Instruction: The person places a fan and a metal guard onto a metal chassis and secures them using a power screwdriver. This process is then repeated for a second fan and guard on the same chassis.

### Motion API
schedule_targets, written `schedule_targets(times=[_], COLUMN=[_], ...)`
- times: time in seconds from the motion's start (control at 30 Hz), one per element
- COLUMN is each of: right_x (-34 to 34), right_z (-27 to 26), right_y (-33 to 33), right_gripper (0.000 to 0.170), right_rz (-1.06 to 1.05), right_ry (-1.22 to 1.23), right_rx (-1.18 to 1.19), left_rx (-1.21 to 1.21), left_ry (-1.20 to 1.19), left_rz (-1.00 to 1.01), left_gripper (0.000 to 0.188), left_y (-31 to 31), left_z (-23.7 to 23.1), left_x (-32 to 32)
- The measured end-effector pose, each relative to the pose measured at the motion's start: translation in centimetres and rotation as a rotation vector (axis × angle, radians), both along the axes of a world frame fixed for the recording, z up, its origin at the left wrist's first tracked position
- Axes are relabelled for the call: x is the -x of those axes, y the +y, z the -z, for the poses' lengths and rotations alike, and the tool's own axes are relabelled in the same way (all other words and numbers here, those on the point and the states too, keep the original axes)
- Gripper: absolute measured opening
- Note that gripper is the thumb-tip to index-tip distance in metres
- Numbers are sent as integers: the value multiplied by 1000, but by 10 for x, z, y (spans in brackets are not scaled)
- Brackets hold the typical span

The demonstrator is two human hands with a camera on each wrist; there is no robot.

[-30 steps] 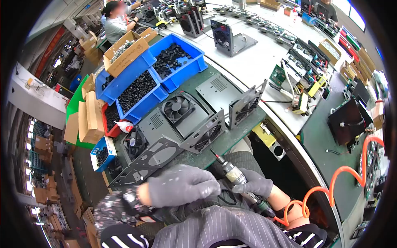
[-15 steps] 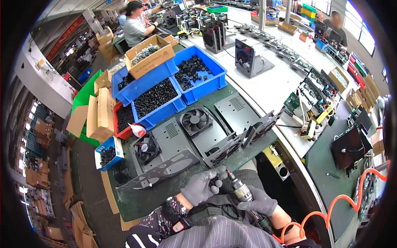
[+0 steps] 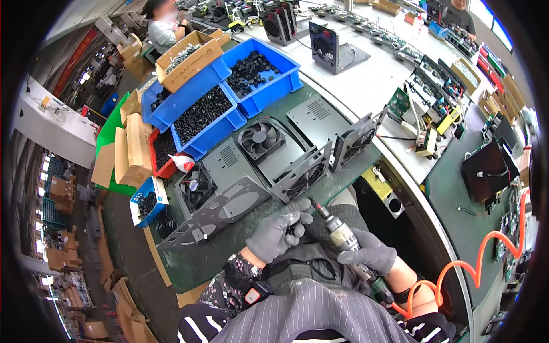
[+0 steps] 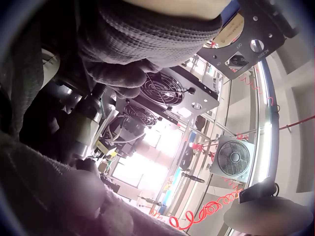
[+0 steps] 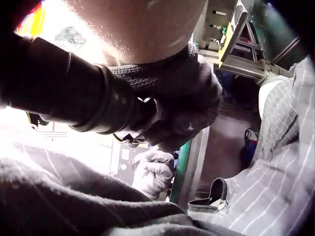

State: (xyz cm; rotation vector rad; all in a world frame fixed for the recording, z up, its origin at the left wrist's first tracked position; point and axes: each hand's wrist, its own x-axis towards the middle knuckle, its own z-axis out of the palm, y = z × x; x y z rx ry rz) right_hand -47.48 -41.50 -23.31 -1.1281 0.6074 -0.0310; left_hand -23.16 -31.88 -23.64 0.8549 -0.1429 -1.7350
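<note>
At six o'clock, the left hand (image 3: 270, 237) curls round small black parts (image 3: 294, 228); at its three, the right hand (image 3: 370, 251) grips a pneumatic screwdriver (image 3: 343, 235), whose bit (image 3: 315, 204), at two, could jab the left if either slips. Toward one stands a fan panel (image 3: 306, 178). A second ago the left hand lay flatter, farther from the bit.

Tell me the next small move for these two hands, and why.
The left hand should probably work one of the small dark pieces forward and offer it to the driver. Its curled fingers hold those pieces, and the right hand grips the driver with the tip close to the left hand. The pieces are too small to identify.
</note>
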Motion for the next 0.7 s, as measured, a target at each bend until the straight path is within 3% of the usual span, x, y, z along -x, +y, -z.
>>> schedule_targets(times=[0.17, 0.3, 0.4, 0.7], right_x=[13, 22, 24, 31], right_z=[-24, -16, -19, -11], right_y=[-8, -11, -13, -17], right_gripper=[65, 62, 63, 68], right_rz=[46, 76, 79, 16], right_ry=[-11, -24, -21, -32], right_rx=[-68, -6, 9, 38], left_rx=[-79, -174, -9, -58], left_ry=[141, 247, 377, -71], left_rz=[-63, -119, 5, -54], left_gripper=[28, 34, 37, 31], left_y=[-6, -15, -16, -25], left_z=[6, -6, 4, -1], left_x=[2, 11, 7, 16])
